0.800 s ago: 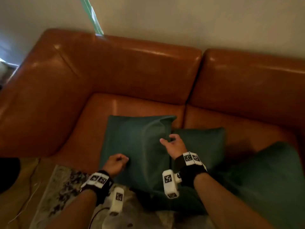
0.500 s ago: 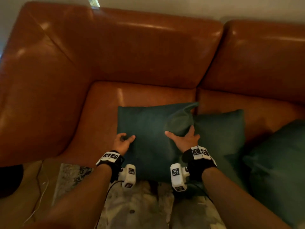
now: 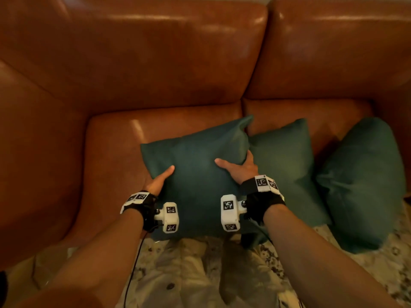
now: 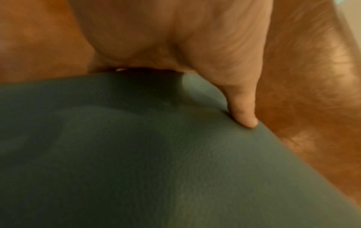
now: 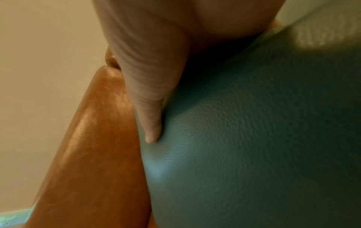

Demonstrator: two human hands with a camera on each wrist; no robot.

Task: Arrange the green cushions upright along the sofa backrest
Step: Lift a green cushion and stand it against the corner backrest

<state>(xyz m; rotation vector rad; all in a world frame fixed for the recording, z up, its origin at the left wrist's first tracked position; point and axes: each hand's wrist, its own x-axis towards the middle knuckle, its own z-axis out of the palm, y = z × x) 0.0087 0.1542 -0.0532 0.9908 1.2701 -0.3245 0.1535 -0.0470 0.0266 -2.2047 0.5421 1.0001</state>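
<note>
Now | both hands (image 3: 159,182) (image 3: 241,168) grasping left cushion (image 3: 200,174) | top corner toward backrest (image 3: 155,52)

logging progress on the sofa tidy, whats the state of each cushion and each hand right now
left green fabric cushion: gripped at both side edges, not yet against the backrest
middle green cushion: flat on the seat, untouched
right green cushion: on the seat, untouched
left hand: grips left cushion
right hand: grips left cushion

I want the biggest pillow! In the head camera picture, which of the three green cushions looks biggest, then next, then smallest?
1. Held left green fabric cushion, nearest the camera.
2. Right green cushion, partly cut off.
3. Middle green cushion, partly hidden.
They may really match.
</note>
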